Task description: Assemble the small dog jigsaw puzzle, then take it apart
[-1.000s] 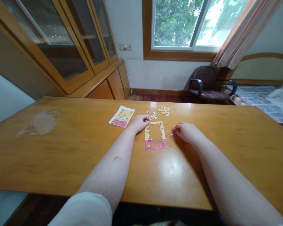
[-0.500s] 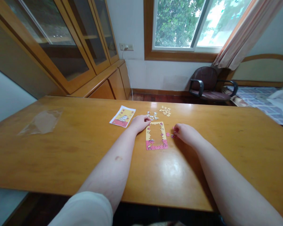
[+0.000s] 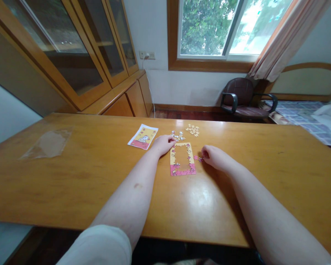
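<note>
A jigsaw puzzle border [image 3: 182,172] lies on the table, yellow above and pink along the bottom, with a bare middle. At its upper left corner rests my left hand [image 3: 164,145], fingers curled together; what is under the fingertips is hidden. Just right of the border is my right hand [image 3: 214,156], closed in a pinch low over the table. Beside those fingertips lie a few pink puzzle pieces [image 3: 195,157]; whether one is between the fingers I cannot make out. Beyond the border are mixed white pieces [image 3: 178,136] and yellow pieces [image 3: 192,129].
A picture card [image 3: 143,137] showing a white animal on yellow and pink lies left of my left hand. Further left is a clear plastic bag [image 3: 49,143]. The wooden table [image 3: 93,176] stands before a cabinet [image 3: 99,81], with an armchair [image 3: 241,94] behind it.
My right hand has shifted very slightly at the pink pieces and covers more of them. My left hand stays at the border's corner.
</note>
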The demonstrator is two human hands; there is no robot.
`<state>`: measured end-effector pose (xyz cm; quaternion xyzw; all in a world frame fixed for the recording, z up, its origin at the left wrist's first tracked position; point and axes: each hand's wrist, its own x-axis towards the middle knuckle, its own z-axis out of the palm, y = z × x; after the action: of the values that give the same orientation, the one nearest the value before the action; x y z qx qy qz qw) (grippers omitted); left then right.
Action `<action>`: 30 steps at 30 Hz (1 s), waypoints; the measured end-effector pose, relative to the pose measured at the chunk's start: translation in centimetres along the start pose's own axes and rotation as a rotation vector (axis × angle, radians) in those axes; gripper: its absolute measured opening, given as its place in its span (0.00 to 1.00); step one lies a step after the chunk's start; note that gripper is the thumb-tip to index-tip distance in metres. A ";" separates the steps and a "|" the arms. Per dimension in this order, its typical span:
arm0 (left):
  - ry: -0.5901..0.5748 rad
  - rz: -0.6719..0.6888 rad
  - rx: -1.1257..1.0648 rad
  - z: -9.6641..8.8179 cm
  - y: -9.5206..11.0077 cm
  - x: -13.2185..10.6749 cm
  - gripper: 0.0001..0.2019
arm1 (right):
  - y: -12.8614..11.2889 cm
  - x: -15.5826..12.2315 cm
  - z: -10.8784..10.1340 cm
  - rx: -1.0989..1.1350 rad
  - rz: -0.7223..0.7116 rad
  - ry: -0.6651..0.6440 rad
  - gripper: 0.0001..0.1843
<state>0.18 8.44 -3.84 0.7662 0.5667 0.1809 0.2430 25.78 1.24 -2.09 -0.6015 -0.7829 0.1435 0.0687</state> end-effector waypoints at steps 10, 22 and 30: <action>0.007 0.006 0.022 0.1 -0.2 0.2 0.12 | -3.3 -0.3 1.1 0.354 -0.153 0.052 0.05; 0.013 0.012 0.016 0.2 -0.2 0.2 0.11 | -5.0 -0.1 4.0 0.382 -0.374 0.070 0.08; 0.013 0.014 0.019 0.1 -0.1 0.1 0.11 | -4.7 0.4 4.3 0.263 -0.519 0.141 0.07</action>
<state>0.19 8.56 -3.95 0.7712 0.5646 0.1821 0.2308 20.15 -0.13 -4.72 -0.3756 -0.8785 0.1790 0.2346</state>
